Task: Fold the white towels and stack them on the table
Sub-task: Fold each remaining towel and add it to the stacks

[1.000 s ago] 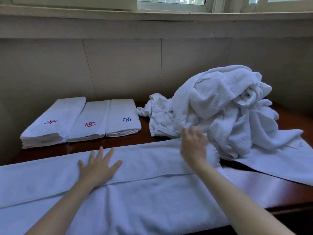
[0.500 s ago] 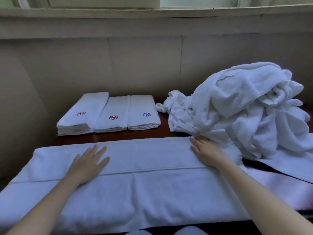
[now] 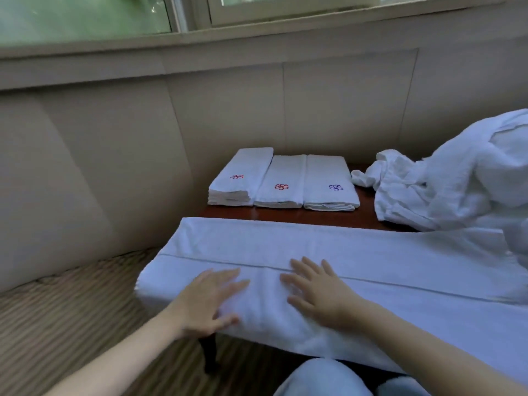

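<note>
A long white towel (image 3: 371, 252), folded lengthwise, lies across the near edge of the dark wooden table (image 3: 285, 214). My left hand (image 3: 208, 302) rests flat on its left end, fingers spread. My right hand (image 3: 317, 292) lies flat just to the right of it, also spread, close to the fold line. Neither hand grips anything. Behind the towel, three folded white towel stacks (image 3: 283, 181) sit side by side, two with red emblems and one with a blue one. A loose heap of white towels (image 3: 457, 172) fills the right side.
A beige panelled wall and a window sill stand behind the table. Striped carpet (image 3: 71, 310) covers the floor to the left. A table leg (image 3: 210, 355) shows under the towel's left end. My knees in light trousers are at the bottom edge.
My right hand has slid left along the towel and now lies next to my left hand. The view has turned left, so the towel's left end and the floor show.
</note>
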The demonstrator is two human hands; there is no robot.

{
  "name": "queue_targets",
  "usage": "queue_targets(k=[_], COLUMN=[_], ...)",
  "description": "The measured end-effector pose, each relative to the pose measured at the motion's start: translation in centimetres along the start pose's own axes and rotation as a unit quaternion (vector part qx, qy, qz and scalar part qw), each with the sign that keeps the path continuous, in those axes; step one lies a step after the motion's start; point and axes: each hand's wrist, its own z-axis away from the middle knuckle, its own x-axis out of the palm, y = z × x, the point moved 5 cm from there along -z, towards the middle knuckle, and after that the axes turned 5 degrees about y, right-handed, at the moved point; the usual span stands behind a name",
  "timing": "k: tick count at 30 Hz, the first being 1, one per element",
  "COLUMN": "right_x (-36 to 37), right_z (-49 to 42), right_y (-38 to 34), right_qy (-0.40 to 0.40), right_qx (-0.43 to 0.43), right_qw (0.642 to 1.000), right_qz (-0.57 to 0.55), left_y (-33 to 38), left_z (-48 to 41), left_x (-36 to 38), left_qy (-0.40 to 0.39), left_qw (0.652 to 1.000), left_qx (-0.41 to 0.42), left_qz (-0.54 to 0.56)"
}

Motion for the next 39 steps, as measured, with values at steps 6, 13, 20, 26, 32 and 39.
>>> queue_targets(k=[6, 13, 20, 26, 32, 39], right_x=[-0.5, -0.5, -4.1, -7.5, -9.3, -4.2], right_z=[-0.1, 0.8, -0.6, -1.4, -5.2, -10.3], right_y=[-3.4, -7.6, -4.3, 0.3, 5.6, 10.2], right_qy=[-0.023, 0.016, 0.091, 0.056, 0.100, 0.037], right_qx=[-0.044, -0.102, 0.075, 0.154, 0.185, 0.252], right_qw=[0.999, 0.993, 0.991, 0.986, 0.969, 0.967], right_qz=[0.010, 0.048, 0.070, -0.031, -0.130, 0.006], left_y=[-1.5, -9.3, -13.8, -17.0, -18.9, -20.5], left_z=[3.9, 4.8, 6.7, 6.5, 1.9, -5.3], left_x=[-1.3, -2.6, -4.3, -6.0, -3.4, 1.6], left_qy=[0.186, 0.184, 0.244, 0.256, 0.232, 0.072], left_qw=[0.979, 0.953, 0.868, 0.797, 0.760, 0.821], left_qx=[0.075, -0.240, -0.382, -0.363, -0.446, -0.528], left_qz=[-0.027, 0.003, 0.203, 0.409, 0.412, 0.204])
